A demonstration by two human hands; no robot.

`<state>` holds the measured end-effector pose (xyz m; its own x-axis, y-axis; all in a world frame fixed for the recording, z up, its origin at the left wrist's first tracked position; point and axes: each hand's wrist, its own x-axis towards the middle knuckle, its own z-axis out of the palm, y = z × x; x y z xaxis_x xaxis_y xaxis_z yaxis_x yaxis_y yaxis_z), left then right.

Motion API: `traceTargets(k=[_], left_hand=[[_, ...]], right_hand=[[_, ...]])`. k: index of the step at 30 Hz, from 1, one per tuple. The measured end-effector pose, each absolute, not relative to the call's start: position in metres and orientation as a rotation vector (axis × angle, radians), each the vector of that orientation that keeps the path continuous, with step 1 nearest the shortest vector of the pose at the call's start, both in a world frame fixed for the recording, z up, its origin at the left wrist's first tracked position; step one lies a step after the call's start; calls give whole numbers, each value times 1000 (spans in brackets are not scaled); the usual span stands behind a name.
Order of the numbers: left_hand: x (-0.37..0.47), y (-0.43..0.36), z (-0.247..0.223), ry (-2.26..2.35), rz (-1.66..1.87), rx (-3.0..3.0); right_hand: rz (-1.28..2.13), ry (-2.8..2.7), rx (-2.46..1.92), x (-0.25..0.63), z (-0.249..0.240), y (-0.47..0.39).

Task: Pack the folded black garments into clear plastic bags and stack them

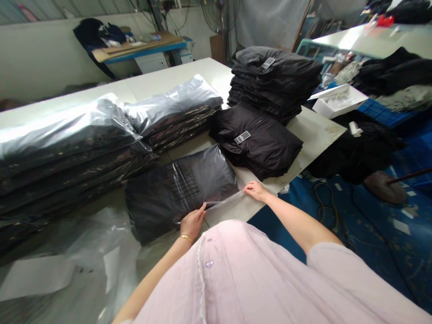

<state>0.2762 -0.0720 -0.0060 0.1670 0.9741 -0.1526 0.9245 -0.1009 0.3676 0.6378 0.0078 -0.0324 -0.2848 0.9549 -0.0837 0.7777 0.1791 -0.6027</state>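
Folded black fabric garment [148, 202], bulky, roughly rectangular, gathered rows across middle of upper face. Lies flat, slantwise on pale tabletop [221, 215]. Thin clear glossy plastic bag [227, 198] over its right part; coverage at left end unclear. Bag's near-right edge stretched past garment, drawn taut.

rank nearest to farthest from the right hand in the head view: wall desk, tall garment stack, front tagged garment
From the right hand:
1. front tagged garment, just beyond it
2. tall garment stack, behind that garment
3. wall desk, far back, left
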Motion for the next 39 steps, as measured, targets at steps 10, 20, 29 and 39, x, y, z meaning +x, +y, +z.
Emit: traceTargets(k=[10,20,29,39], left_hand=[[271,-66,0,1867,162,1892],[285,-68,16,1728,-35,2198],[278,-69,20,2002,-258,1994],[284,-79,14,1693,-72,2407]], right_hand=[[698,-2049,-1776,629,-36,2],[636,-1987,-1712,631,-42,-2],[537,-1958,-1808,629,-47,-2],[537,-1992,-1769,629,-43,-4]])
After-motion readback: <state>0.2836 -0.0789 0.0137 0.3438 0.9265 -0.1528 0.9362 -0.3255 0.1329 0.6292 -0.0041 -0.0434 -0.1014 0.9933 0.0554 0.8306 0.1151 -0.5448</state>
